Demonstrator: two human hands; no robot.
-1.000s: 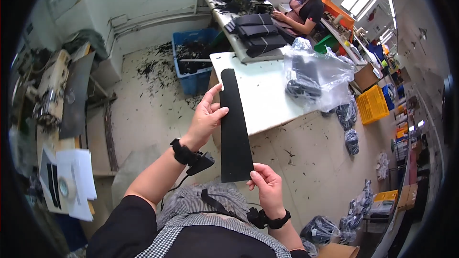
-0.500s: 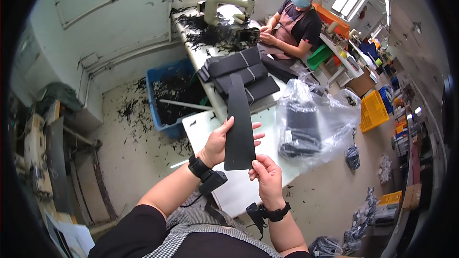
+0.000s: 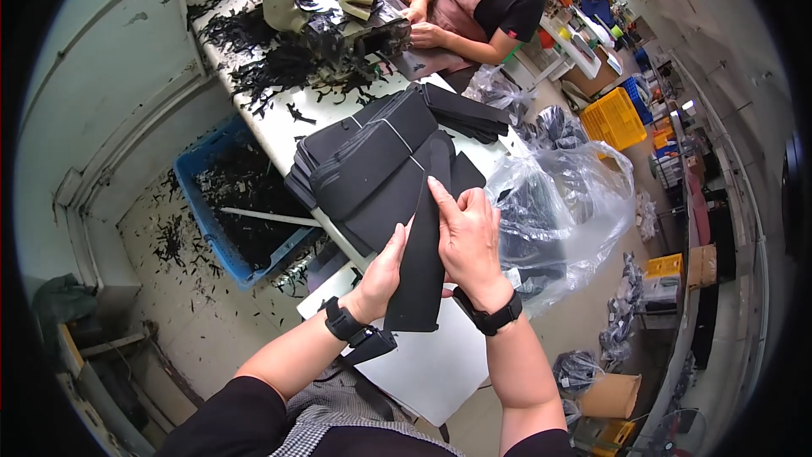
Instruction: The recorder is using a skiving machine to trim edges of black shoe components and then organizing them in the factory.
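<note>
Head view: left hand (image 3: 385,275) and right hand (image 3: 465,237) clasp a long, flat black strip (image 3: 420,258) — matte, perhaps foam — fingers closed along its edges, above the black stack (image 3: 372,161) on the white table (image 3: 431,368).

Around the stack of black panels (image 3: 372,165) room is tight: a clear plastic bag (image 3: 562,211) crowds its right side, the sewing machine (image 3: 326,0) and black scraps block behind it, and bare white tabletop (image 3: 440,364) lies open in front.
</note>
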